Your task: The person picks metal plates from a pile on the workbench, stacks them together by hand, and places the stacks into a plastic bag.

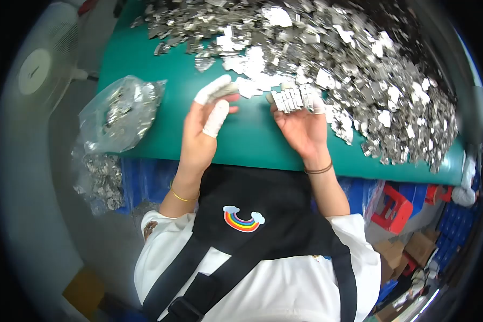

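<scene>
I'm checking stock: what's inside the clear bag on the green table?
Silvery pieces show through the bag, bunched around its middle. Whatever lies beneath the outer ones is covered, so their full number can't be told.

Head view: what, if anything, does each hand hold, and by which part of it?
Right hand: a row of small silvery pieces, held by the row's ends. Left hand: no held thing shows.

Upper left: white electric fan (35, 71), round-hubbed, beside the green tabletop (247, 147). Below the tabletop's near edge, on the left: blue plastic bin (145, 182). Farther right: red plastic stool (396, 210). Lower right: cardboard boxes (419, 248), near blue containers (467, 222). Lower left: brown carton (85, 290), partly in shadow.
</scene>
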Demonstrator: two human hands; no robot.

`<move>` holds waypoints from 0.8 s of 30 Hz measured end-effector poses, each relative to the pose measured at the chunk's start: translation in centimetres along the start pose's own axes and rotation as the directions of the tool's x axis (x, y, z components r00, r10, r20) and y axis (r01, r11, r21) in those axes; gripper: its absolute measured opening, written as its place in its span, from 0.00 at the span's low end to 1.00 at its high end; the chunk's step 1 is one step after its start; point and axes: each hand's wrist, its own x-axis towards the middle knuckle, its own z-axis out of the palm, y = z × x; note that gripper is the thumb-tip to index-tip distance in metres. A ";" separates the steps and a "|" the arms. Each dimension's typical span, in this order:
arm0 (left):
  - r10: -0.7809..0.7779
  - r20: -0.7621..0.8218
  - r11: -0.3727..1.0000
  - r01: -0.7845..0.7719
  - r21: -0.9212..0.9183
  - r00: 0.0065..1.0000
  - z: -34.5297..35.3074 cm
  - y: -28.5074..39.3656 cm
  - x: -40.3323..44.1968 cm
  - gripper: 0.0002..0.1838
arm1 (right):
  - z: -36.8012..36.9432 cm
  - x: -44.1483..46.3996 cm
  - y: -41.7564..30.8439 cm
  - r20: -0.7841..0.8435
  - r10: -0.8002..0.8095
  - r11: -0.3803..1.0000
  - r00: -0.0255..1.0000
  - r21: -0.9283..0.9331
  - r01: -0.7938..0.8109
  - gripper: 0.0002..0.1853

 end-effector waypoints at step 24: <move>0.823 -0.149 0.040 0.205 0.978 0.548 -10.3 10.8 -1.4 0.16 | 11.2 4.8 8.8 0.863 0.018 -0.575 0.505 -0.404 0.711 0.20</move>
